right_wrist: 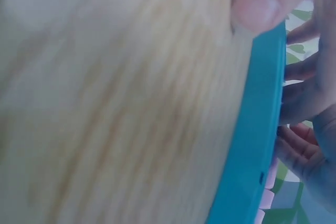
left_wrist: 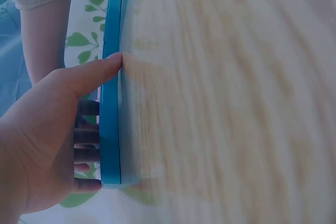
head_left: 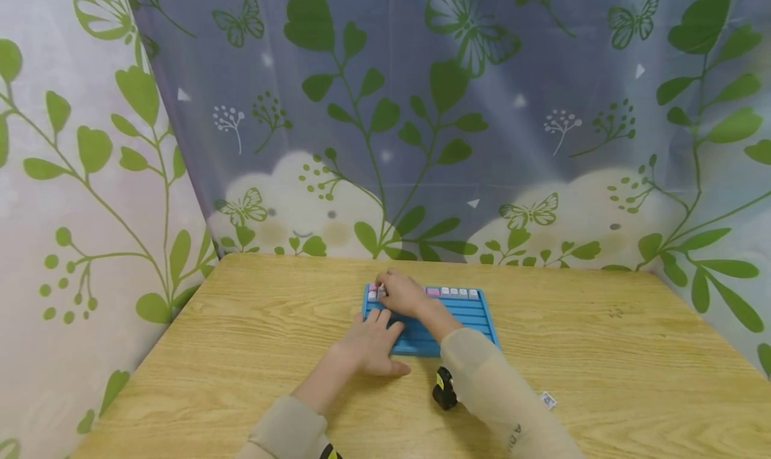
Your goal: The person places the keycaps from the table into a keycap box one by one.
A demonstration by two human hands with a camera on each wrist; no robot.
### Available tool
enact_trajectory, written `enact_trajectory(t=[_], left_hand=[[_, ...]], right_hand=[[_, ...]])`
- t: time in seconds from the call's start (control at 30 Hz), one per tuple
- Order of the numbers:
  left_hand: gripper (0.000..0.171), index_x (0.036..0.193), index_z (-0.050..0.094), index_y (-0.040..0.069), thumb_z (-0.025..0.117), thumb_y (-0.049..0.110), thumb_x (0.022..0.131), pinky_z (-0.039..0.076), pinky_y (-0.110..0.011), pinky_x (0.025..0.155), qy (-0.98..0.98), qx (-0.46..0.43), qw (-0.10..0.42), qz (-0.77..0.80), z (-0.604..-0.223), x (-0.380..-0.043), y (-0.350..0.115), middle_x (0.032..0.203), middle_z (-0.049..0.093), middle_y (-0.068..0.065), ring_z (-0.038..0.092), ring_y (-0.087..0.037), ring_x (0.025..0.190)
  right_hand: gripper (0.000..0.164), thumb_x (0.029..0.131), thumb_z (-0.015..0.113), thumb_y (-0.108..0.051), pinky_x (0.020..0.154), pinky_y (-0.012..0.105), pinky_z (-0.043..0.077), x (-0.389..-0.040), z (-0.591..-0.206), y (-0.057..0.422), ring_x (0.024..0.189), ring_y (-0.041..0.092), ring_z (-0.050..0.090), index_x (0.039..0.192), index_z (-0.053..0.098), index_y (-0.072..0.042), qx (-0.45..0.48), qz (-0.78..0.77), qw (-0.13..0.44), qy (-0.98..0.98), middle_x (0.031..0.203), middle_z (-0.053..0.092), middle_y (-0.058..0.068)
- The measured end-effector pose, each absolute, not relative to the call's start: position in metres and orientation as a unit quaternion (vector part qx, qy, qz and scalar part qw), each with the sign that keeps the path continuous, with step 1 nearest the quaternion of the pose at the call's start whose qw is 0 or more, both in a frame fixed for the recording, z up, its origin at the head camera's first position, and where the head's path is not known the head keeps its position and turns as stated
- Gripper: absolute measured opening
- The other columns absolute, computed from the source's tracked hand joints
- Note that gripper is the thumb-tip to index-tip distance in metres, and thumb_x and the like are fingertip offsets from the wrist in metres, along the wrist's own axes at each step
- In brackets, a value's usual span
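A blue ridged tray (head_left: 466, 322) lies on the table with a row of small white and pink blocks, resembling keycaps, along its far edge. My right hand (head_left: 405, 294) reaches over the tray to its far left corner. Its thumb and fingertips pinch a small white block at that end of the row. My left hand (head_left: 370, 344) rests with spread fingers on the tray's near left part. In the left wrist view, the left thumb (left_wrist: 97, 74) touches the edge of the blue tray (left_wrist: 110, 129). The right wrist view shows the blue tray's side (right_wrist: 244, 135) with fingers beyond it.
A small white piece with dark print (head_left: 548, 399) lies on the wooden table (head_left: 602, 352), right of the right forearm. A black and yellow device (head_left: 444, 389) hangs at the right wrist. Patterned curtains (head_left: 385, 111) with leaves and butterflies stand behind and left of the table.
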State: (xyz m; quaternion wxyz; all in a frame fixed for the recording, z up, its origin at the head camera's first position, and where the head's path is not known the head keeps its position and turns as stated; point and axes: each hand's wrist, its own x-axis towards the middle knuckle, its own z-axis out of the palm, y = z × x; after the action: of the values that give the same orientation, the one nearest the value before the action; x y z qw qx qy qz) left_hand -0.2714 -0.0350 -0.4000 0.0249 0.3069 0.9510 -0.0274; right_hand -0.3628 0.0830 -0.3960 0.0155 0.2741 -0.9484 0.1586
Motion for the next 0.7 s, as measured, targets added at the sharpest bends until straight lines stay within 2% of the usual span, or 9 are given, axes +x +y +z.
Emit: enact_trajectory(t=[0.23, 0.37, 0.7], left_hand=[[0.076, 0.136, 0.044, 0.015, 0.053, 0.066, 0.08, 0.03, -0.052, 0.097, 0.951, 0.307, 0.025, -0.028, -0.402, -0.273, -0.034, 0.136, 0.039, -0.013, 0.035, -0.029, 0.123], [0.077, 0.137, 0.043, 0.014, 0.053, 0.066, 0.08, 0.029, -0.053, 0.098, 0.952, 0.305, 0.029, -0.025, -0.401, -0.273, -0.035, 0.137, 0.038, -0.014, 0.034, -0.031, 0.125], [0.078, 0.138, 0.042, 0.014, 0.053, 0.066, 0.08, 0.028, -0.054, 0.1, 0.951, 0.307, 0.028, -0.015, -0.403, -0.273, -0.035, 0.139, 0.036, -0.016, 0.033, -0.033, 0.126]], right_hand=[[0.021, 0.09, 0.061, -0.018, 0.072, 0.036, 0.046, -0.36, -0.383, 0.098, 0.085, 0.022, 0.055, 0.107, 0.057, -0.007, 0.262, 0.149, 0.029, -0.953, 0.101, 0.054, 0.009], [0.021, 0.091, 0.06, -0.021, 0.074, 0.035, 0.046, -0.359, -0.377, 0.113, 0.088, 0.021, 0.054, 0.106, 0.058, -0.007, 0.255, 0.141, 0.025, -0.956, 0.101, 0.054, 0.008], [0.016, 0.091, 0.059, -0.017, 0.076, 0.037, 0.047, -0.351, -0.369, 0.157, 0.089, 0.022, 0.056, 0.1, 0.061, -0.004, 0.262, 0.144, 0.041, -0.953, 0.096, 0.057, 0.008]])
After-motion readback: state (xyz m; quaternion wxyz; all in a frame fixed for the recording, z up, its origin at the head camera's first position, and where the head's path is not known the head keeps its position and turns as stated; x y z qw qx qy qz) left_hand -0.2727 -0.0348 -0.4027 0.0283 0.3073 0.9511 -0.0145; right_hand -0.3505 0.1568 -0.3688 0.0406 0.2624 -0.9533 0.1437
